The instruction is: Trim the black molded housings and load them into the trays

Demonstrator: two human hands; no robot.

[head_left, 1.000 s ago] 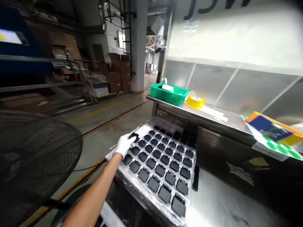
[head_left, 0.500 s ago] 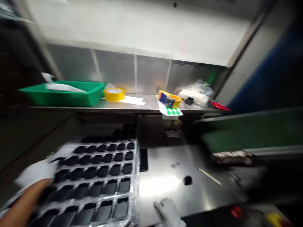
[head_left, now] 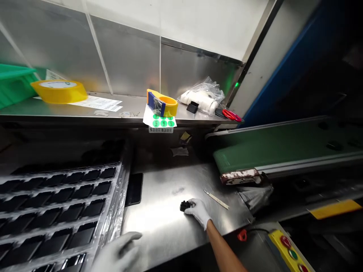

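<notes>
My right hand [head_left: 198, 212], in a white glove, pinches a small black plastic part [head_left: 185, 206] on the steel table [head_left: 161, 226]. Just to the right of that hand lies a scalpel-like knife [head_left: 217, 199] with a pale handle. My left hand [head_left: 119, 252], also gloved, is in the lower foreground by the tray's right edge, somewhat blurred. Its fingers are apart and I see nothing in them. A clear plastic tray [head_left: 113, 202] holds rows of flat black parts on the left. Between tray and bare steel lies a flat black phone-like slab [head_left: 134, 189].
On the shelf [head_left: 130, 102] are a yellow tape roll [head_left: 61, 91], a tape dispenser [head_left: 161, 104], green round stickers [head_left: 163, 123], a plastic bag [head_left: 202, 98] and red-handled scissors [head_left: 231, 115]. A green conveyor belt [head_left: 269, 147] runs at right, above a yellow button box [head_left: 286, 249].
The view has turned to the right. My right hand has reached forward from the table's front and taken hold of the small black part. My left hand has left the tray's far left side.
</notes>
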